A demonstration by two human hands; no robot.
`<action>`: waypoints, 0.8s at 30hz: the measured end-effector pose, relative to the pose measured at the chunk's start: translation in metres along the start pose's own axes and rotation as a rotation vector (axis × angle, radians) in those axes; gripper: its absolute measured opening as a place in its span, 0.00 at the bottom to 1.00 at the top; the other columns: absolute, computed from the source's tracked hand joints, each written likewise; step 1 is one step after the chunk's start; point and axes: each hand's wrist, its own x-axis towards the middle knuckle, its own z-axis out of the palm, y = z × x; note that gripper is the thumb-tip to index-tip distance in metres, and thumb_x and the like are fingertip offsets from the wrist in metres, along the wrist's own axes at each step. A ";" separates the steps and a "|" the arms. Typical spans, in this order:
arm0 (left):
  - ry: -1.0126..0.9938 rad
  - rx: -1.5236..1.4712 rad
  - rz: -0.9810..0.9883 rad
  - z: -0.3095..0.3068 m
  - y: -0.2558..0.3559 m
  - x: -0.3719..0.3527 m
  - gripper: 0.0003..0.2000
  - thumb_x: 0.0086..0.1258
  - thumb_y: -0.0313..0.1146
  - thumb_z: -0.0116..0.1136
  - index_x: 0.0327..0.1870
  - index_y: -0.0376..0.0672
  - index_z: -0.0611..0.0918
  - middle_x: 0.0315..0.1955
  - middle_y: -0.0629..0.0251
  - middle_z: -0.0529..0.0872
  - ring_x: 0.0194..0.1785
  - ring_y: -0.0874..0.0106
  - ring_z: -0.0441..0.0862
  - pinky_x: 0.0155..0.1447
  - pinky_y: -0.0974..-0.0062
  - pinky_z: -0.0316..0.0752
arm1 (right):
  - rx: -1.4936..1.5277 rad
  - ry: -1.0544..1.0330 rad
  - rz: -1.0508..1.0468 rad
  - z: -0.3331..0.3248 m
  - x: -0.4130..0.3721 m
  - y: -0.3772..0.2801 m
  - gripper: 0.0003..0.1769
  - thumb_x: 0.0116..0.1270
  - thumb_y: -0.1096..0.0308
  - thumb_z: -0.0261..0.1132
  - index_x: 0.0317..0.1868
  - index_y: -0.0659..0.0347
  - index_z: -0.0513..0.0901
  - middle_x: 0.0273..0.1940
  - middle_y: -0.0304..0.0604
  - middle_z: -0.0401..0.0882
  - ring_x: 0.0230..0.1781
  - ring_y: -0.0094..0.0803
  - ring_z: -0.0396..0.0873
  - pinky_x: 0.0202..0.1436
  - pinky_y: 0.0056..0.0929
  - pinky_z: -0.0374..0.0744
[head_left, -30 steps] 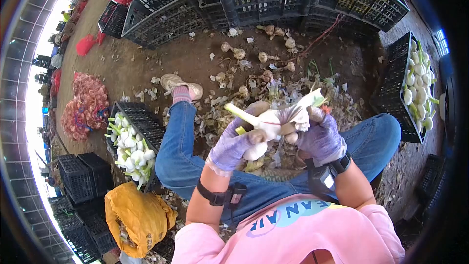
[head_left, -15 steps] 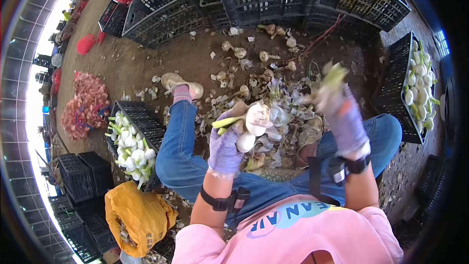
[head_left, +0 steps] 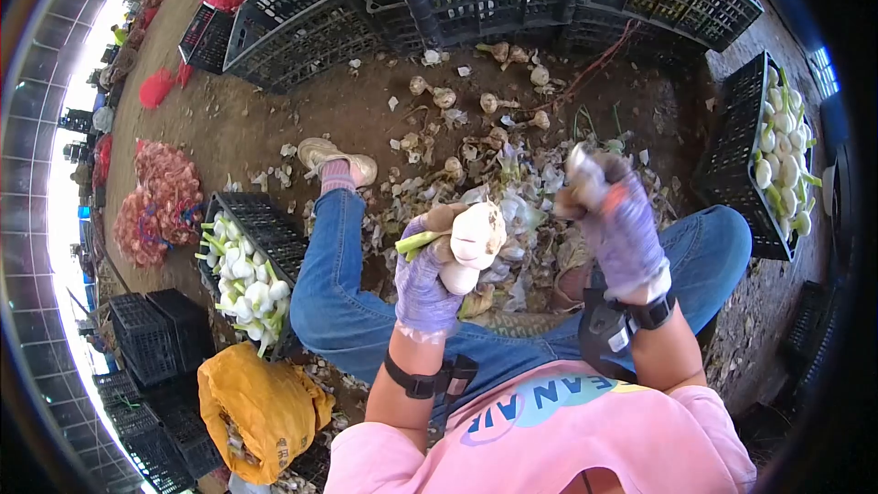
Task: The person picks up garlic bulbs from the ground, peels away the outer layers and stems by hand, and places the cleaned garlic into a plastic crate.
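Observation:
Two white garlic bulbs (head_left: 477, 236) with green stalks sit in my left hand (head_left: 426, 279), its gloved fingers closed around them. My right hand (head_left: 625, 230), also in a purple glove with brown fingertips, is off to the right, smeared by motion. From its closed fingers sticks out a pale piece of garlic (head_left: 585, 170), too blurred to tell whether it is bulb or stalk. Below both hands, a heap of peeled garlic skins (head_left: 521, 210) covers the ground between my legs.
A black crate (head_left: 261, 220) of white garlic stands left of my leg, another crate (head_left: 727, 151) of garlic at right. Large black crates (head_left: 494, 0) line the far side. Unpeeled bulbs (head_left: 444, 97) lie on the dirt. An orange sack (head_left: 265, 412) and red net bags (head_left: 160, 197) are at left.
My right hand has swung slightly down and left; a pale end now shows in it where a green one showed. The bulbs in my left hand have turned a little.

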 end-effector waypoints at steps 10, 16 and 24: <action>0.004 0.134 -0.226 -0.012 -0.003 0.001 0.24 0.50 0.29 0.65 0.50 0.33 0.74 0.43 0.50 0.80 0.46 0.60 0.81 0.51 0.63 0.79 | -0.499 -0.402 0.050 0.024 -0.009 -0.009 0.14 0.56 0.73 0.67 0.43 0.64 0.78 0.37 0.42 0.78 0.39 0.28 0.77 0.44 0.26 0.76; 0.155 -0.040 -0.141 -0.013 -0.006 0.020 0.20 0.58 0.25 0.58 0.52 0.31 0.74 0.45 0.53 0.81 0.47 0.64 0.81 0.53 0.68 0.78 | -0.981 -0.787 -0.155 0.010 -0.032 0.030 0.16 0.57 0.71 0.66 0.47 0.61 0.78 0.42 0.49 0.79 0.41 0.35 0.79 0.43 0.32 0.77; -0.264 0.658 0.029 0.029 -0.070 0.020 0.31 0.52 0.50 0.69 0.53 0.40 0.74 0.50 0.60 0.77 0.53 0.66 0.76 0.52 0.69 0.78 | 0.723 -0.262 0.110 -0.035 -0.016 0.072 0.31 0.65 0.62 0.62 0.65 0.55 0.58 0.60 0.41 0.66 0.58 0.31 0.69 0.59 0.36 0.72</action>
